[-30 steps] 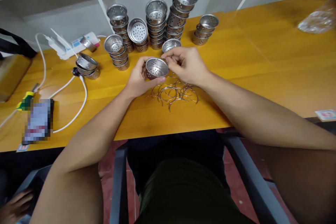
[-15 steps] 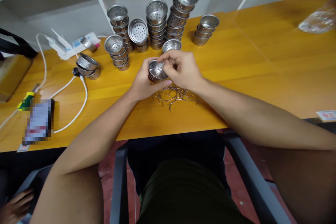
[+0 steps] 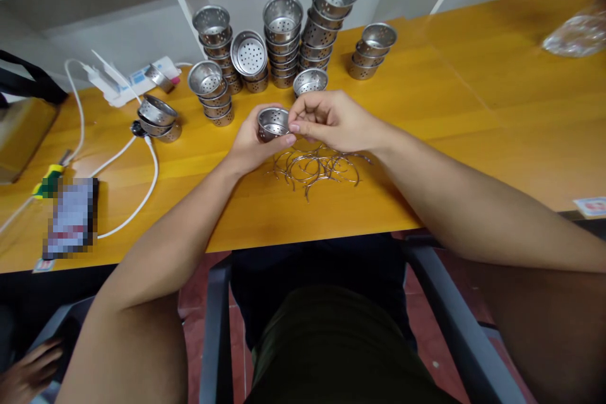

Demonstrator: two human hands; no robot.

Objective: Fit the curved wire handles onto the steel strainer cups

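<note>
My left hand [image 3: 247,146] is wrapped round a small perforated metal cup [image 3: 273,120], whose open mouth faces up and toward me. At the cup's right rim, my right hand [image 3: 334,121] is closed in a pinch of thumb and forefinger. Whatever lies in that pinch is too small to make out. A loose pile of thin, curved metal wires [image 3: 312,169] lies on the table just below both hands. Right behind my right hand stands another perforated cup [image 3: 310,81], partly hidden by it.
Tall stacks of perforated cups [image 3: 283,44] line the back of the wooden table [image 3: 473,158], with a shorter stack [image 3: 374,50] to their right. On the left are more cups [image 3: 158,115], a power strip [image 3: 137,83], white cables and a blurred phone [image 3: 71,218]. A co-worker's hand [image 3: 35,369] shows lower left.
The cup and my left hand have shifted slightly left. My right hand has drawn back from over the cup's mouth to its right rim, uncovering more of the cup and the wires.
</note>
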